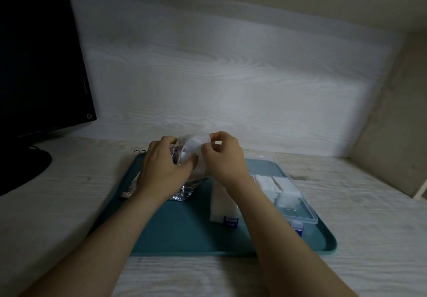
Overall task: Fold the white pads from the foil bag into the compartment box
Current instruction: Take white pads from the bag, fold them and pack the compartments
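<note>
Head view, step: I am drawing a white pad (196, 145) out of the mouth of the foil bag (182, 192). By my reckoning it is not yet folded, and the frame is too blurred to say if it is fully clear of the bag.
Head view, next move: I judge it calls for freeing the pad, doubling it over with both hands, then carrying it right to a free cell of the compartment box (288, 195).
Left hand (166, 165): fingers curled round the upper part of the foil bag, holding it up off the teal tray (173, 222).
Right hand (225, 158): thumb and forefinger pinched together on the pad's upper right edge, the other fingers loosely bent.
White pad: held up between my two hands, above the far left part of the tray.
Compartment box: open on the tray's right side, on the desk (358, 227), with white pads already in its far cells.
</note>
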`<state>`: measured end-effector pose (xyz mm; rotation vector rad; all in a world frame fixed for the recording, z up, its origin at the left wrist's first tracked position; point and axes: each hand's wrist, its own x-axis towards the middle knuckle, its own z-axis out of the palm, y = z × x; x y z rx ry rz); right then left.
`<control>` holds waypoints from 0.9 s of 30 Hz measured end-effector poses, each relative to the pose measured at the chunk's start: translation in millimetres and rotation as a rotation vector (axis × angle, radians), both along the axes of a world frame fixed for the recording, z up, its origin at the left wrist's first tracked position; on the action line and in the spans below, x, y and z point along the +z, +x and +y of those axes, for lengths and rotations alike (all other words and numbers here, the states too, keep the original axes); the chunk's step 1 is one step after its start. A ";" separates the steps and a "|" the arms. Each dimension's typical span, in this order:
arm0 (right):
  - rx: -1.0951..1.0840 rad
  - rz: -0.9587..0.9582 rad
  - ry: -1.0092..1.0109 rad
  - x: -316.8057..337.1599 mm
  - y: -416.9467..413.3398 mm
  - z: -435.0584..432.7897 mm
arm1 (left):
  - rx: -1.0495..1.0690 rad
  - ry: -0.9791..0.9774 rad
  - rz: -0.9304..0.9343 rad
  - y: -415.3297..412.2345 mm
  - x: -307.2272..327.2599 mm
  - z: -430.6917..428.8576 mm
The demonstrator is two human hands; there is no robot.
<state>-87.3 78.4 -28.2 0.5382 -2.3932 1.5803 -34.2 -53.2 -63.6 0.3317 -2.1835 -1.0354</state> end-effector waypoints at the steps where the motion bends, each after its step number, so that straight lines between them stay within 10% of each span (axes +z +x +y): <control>1: 0.021 0.002 0.014 0.2 1.3 0.9 | -0.003 -0.014 -0.009 0.6 -0.8 0.0; 16: 0.030 -0.041 -0.211 8.6 7.7 20.1 | 0.101 -0.213 -0.009 3.4 -0.3 1.1; 27: 0.334 -0.259 -0.557 17.9 24.7 63.4 | -0.040 -0.292 0.476 19.7 22.1 40.8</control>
